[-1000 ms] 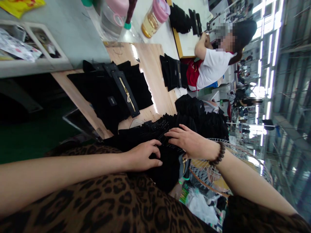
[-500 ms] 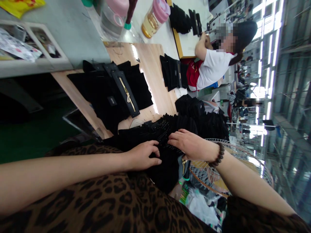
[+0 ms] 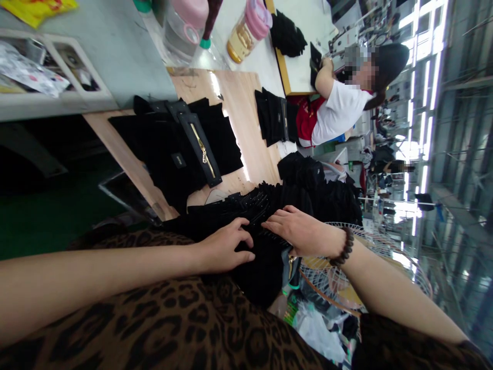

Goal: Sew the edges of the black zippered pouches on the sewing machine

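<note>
My left hand (image 3: 225, 246) rests over a pile of black fabric pieces (image 3: 258, 277), fingers curved and thumb held apart from them. Across from it, my right hand (image 3: 304, 231), with a dark bead bracelet at the wrist, lays its outstretched fingers along the pile's row of layered edges (image 3: 254, 203). Its thumb is mostly hidden beneath the palm. Close under that hand, part of a gold zipper (image 3: 291, 264) shows. Beyond my hands lies another stack of black pieces (image 3: 169, 151), topped by a dark strip with a gold zipper (image 3: 203, 149).
The stacks lie on a wooden board (image 3: 241, 97). Pink-lidded bottles (image 3: 246, 36) stand behind it, and a grey machine bed (image 3: 108, 46) is at upper left. A co-worker in a white shirt (image 3: 342, 110) sits beyond. A wire basket (image 3: 365, 257) stands by my right forearm.
My right hand has shifted slightly left along the layered edges. My left hand has barely moved. The co-worker's arms and the black piece there have changed position.
</note>
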